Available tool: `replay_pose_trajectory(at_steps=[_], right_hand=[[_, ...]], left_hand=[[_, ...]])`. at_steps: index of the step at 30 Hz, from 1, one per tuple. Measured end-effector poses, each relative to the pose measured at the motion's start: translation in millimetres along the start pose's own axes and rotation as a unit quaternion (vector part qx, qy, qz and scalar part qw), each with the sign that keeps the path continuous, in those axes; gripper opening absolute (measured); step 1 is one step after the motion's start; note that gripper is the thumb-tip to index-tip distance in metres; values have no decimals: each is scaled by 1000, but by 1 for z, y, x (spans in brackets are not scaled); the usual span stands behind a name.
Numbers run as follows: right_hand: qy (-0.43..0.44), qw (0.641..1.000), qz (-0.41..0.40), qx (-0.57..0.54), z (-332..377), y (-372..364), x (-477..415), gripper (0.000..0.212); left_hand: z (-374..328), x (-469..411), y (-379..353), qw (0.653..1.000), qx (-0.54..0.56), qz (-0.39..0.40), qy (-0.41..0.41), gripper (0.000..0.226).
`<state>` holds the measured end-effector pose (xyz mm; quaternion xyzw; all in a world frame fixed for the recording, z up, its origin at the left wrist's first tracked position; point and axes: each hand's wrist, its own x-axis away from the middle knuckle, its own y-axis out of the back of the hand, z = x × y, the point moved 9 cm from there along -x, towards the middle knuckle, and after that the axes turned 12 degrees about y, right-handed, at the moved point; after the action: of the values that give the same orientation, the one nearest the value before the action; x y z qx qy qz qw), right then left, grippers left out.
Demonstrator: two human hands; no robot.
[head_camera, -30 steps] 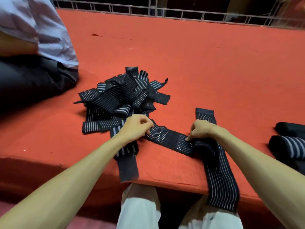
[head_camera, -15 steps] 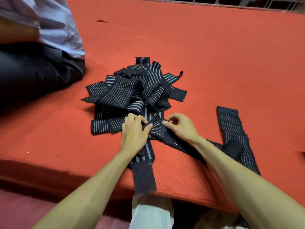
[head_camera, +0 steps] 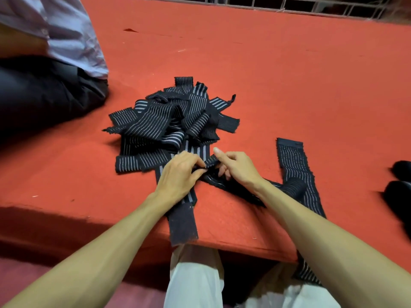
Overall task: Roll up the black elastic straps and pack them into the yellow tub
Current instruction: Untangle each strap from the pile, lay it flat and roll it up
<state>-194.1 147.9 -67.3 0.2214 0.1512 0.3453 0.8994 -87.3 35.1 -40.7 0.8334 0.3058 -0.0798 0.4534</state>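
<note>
A heap of black elastic straps with white stripes (head_camera: 169, 123) lies on the red table (head_camera: 289, 81). My left hand (head_camera: 180, 174) and my right hand (head_camera: 238, 166) meet just in front of the heap, both pinching the folded end of one black strap (head_camera: 235, 187). That strap runs right under my right forearm. Another long strap (head_camera: 295, 172) lies to the right and hangs over the table's front edge. A third strap (head_camera: 182, 223) runs under my left hand toward the edge. The yellow tub is not in view.
A seated person in a light shirt and dark trousers (head_camera: 44, 85) sits at the far left of the table. Dark rolled straps (head_camera: 400, 192) lie at the right edge. A metal railing (head_camera: 289, 5) runs along the back. My white-trousered knees (head_camera: 195, 276) are below the edge.
My right hand has come left along the strap to meet my left hand at its end. The strap's end is now folded over between my fingers. The view has shifted slightly.
</note>
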Motion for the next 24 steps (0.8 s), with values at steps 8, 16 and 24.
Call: replay_pose_trajectory(at_steps=[8, 16, 24], right_hand=[[-26, 999, -27, -29, 0, 20, 2, 12], [93, 978, -48, -183, 85, 123, 46, 23], [126, 919, -171, -333, 130, 203, 85, 12]], left_hand=[[-20, 1, -3, 968, 207, 77, 119, 15], [-112, -27, -18, 857, 444, 196, 172, 66], [-197, 4, -37, 856, 338, 383, 74, 21]])
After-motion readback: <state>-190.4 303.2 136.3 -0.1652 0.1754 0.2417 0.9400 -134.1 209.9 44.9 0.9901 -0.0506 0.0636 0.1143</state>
